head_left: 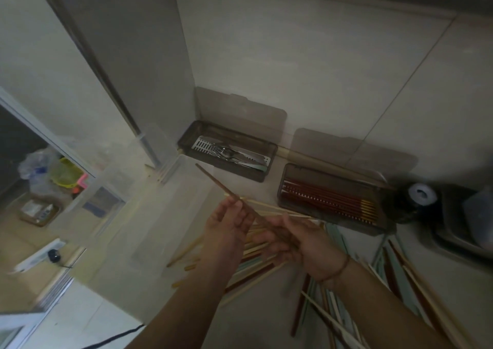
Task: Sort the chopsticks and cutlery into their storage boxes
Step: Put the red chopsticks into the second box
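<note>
Mid-sort: dark brown chopstick (229, 194) pinched by left hand (226, 226), butt end grasped in right hand (298, 244), above the loose chopstick pile (256, 266) near the countertop's (186, 308) front edge. Next, likely: laying it lengthwise into the chopstick box (332, 198) of red-brown chopsticks toward the back wall; cutlery box (229, 152) sits in the back corner. Dim tiled kitchen.

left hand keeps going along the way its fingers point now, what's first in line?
Likely the cutlery box, judging by the left hand aiming up-screen along its brown chopstick. Bare floor lies between; depth is unclear.
</note>
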### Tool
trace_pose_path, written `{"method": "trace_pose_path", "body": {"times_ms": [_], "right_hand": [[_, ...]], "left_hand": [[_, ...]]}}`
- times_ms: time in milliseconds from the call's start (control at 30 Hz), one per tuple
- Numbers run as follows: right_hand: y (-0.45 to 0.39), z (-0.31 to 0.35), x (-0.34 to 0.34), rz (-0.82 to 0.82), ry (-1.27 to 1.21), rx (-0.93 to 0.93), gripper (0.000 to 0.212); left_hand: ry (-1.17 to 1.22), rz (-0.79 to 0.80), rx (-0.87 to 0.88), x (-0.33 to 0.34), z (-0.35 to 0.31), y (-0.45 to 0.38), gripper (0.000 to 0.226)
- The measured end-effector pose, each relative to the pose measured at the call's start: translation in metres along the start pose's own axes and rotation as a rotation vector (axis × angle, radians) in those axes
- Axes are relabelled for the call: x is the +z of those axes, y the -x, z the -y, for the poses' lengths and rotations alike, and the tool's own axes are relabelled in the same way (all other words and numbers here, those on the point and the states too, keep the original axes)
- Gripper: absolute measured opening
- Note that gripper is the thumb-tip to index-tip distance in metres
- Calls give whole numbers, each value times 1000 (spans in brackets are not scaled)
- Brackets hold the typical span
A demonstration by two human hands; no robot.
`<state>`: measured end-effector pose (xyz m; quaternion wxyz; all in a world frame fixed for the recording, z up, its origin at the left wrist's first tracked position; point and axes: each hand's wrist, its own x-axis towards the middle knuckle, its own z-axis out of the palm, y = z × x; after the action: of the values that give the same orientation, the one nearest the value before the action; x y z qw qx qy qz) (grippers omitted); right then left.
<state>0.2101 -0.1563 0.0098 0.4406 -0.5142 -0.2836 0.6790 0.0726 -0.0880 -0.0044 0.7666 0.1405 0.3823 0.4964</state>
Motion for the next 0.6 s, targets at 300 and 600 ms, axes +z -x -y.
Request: {"method": "trace_pose_path", "body": {"times_ms": [300, 600], "right_hand": [[-18, -20, -52, -521, 1034, -201, 12], [-39, -42, -64, -789, 1655, -614, 15]], "left_hand": [[-1437, 86, 226, -44, 2, -12, 5], [-1895, 352, 593, -72, 26, -25, 17]]}}
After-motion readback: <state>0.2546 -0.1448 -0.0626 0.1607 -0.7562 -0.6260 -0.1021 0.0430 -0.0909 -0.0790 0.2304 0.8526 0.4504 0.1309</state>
